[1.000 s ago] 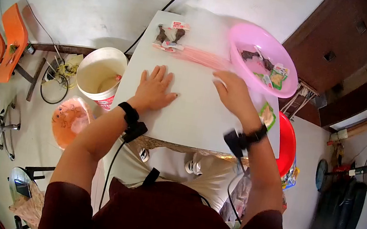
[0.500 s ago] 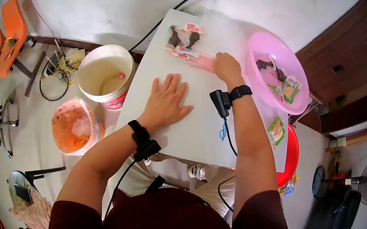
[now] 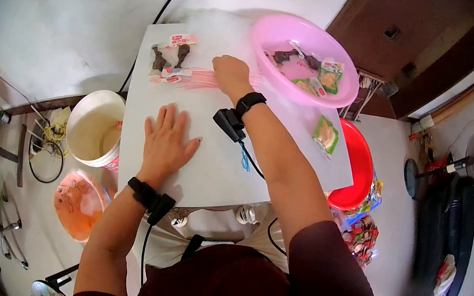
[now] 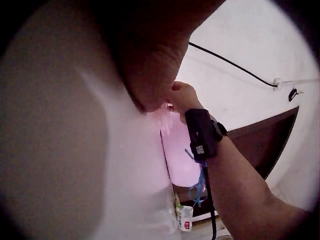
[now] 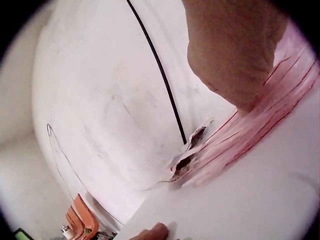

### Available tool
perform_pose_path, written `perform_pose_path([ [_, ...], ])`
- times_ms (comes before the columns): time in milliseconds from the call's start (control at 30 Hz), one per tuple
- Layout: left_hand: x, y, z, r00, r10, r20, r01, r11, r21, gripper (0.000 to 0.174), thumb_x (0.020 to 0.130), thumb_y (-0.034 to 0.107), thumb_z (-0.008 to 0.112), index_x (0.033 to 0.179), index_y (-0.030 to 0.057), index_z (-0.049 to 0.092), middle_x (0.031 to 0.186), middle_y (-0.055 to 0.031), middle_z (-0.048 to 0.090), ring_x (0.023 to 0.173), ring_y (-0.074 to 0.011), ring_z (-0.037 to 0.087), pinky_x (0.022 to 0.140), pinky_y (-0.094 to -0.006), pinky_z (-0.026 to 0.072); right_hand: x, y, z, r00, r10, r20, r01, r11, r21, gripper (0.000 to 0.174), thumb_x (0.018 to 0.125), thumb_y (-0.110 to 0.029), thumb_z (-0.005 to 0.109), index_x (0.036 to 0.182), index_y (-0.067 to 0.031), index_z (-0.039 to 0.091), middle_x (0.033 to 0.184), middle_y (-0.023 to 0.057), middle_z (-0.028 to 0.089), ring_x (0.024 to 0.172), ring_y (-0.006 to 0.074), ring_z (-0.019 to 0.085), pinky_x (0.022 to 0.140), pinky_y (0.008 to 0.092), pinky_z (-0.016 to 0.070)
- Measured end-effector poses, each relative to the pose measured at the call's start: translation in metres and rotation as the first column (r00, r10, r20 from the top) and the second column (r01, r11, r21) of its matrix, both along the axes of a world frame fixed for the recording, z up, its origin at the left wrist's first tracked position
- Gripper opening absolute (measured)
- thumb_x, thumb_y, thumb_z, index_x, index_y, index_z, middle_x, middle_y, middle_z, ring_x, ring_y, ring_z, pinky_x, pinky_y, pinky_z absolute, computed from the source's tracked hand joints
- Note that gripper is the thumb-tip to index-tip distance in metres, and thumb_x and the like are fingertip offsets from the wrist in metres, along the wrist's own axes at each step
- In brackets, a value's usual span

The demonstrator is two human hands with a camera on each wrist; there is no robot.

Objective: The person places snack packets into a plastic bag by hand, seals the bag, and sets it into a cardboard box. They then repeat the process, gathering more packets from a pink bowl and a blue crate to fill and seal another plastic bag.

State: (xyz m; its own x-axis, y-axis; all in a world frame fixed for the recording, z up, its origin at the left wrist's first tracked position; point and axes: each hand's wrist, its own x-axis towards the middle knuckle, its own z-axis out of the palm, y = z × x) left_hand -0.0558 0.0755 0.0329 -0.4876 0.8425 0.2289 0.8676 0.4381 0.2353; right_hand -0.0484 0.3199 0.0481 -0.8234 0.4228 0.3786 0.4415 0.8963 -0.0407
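Note:
My left hand (image 3: 165, 146) lies palm down on the white table (image 3: 209, 168), fingers straight and spread, holding nothing. Farther back, my right hand (image 3: 232, 77) has its fingers curled down onto a pink, see-through plastic bag (image 3: 198, 79) and pinches it; the fingertips are hidden beneath the hand. Red lines run along the bag's creased film (image 5: 235, 145) in the right wrist view. At the bag's left end lie packaged snacks (image 3: 171, 57), dark pieces in clear wrappers with red and white labels. The left wrist view shows the right hand (image 4: 184, 96) from the side.
A pink basin (image 3: 342, 99) with several packets stands at the table's back right. One green packet (image 3: 326, 135) lies near the right edge, above a red basin (image 3: 357, 166) beside the table. A white bucket (image 3: 92, 132) and an orange bin (image 3: 78, 204) stand to the left.
My right hand has moved from near the pink basin, leftward onto the pink plastic bag, and its fingers have curled there. The left hand stays on the table while the head view shifts.

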Motion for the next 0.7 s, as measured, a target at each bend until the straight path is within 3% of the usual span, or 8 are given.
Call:
perform_pose_path([
  [333, 0.000, 0.003, -0.002, 0.999, -0.004, -0.043, 0.003, 1.000, -0.030, 0.064, 0.081, 0.041, 0.058, 0.132, 0.0044, 0.043, 0.143, -0.0211, 0.032, 0.135, -0.0356, 0.026, 0.105, -0.0574, 0.0198, 0.007, -0.008, 0.000, 1.000, -0.027, 0.009, 0.027, 0.995, -0.100, 0.017, 0.079, -0.008, 0.052, 0.082, -0.0043, 0.069, 0.090, 0.0157, 0.065, 0.088, 0.0317, 0.063, 0.073, 0.0409, 0.0522],
  [433, 0.000, 0.002, -0.002, 0.999, -0.002, -0.042, 0.001, 0.999, -0.032, 0.065, 0.081, 0.041, 0.058, 0.132, 0.0041, 0.042, 0.143, -0.0213, 0.032, 0.135, -0.0358, 0.026, 0.105, -0.0572, 0.0195, 0.009, -0.005, -0.006, 0.998, -0.030, -0.055, 0.027, 0.999, -0.042, 0.017, 0.078, -0.009, 0.053, 0.082, -0.0053, 0.069, 0.089, 0.0145, 0.066, 0.088, 0.0309, 0.063, 0.072, 0.0406, 0.0523],
  [633, -0.002, 0.002, -0.005, 0.999, -0.003, -0.035, 0.004, 1.000, 0.010, 0.064, 0.079, 0.043, 0.059, 0.130, 0.0058, 0.046, 0.142, -0.0212, 0.034, 0.135, -0.0339, 0.027, 0.105, -0.0578, 0.0198, 0.007, -0.003, 0.000, 0.992, -0.079, 0.100, 0.086, 0.994, -0.061, 0.017, 0.079, -0.011, 0.053, 0.082, -0.0076, 0.069, 0.090, 0.0124, 0.066, 0.088, 0.0296, 0.063, 0.072, 0.0408, 0.0522],
  [700, -0.002, 0.002, -0.004, 0.999, -0.007, -0.035, 0.007, 1.000, 0.000, 0.064, 0.081, 0.042, 0.058, 0.130, 0.0047, 0.045, 0.143, -0.0210, 0.033, 0.135, -0.0349, 0.027, 0.105, -0.0577, 0.0199, 0.010, -0.004, 0.000, 0.998, -0.044, 0.036, 0.046, 0.997, -0.055, 0.017, 0.080, -0.012, 0.053, 0.084, -0.0078, 0.068, 0.090, 0.0127, 0.066, 0.087, 0.0299, 0.064, 0.072, 0.0418, 0.0517],
])
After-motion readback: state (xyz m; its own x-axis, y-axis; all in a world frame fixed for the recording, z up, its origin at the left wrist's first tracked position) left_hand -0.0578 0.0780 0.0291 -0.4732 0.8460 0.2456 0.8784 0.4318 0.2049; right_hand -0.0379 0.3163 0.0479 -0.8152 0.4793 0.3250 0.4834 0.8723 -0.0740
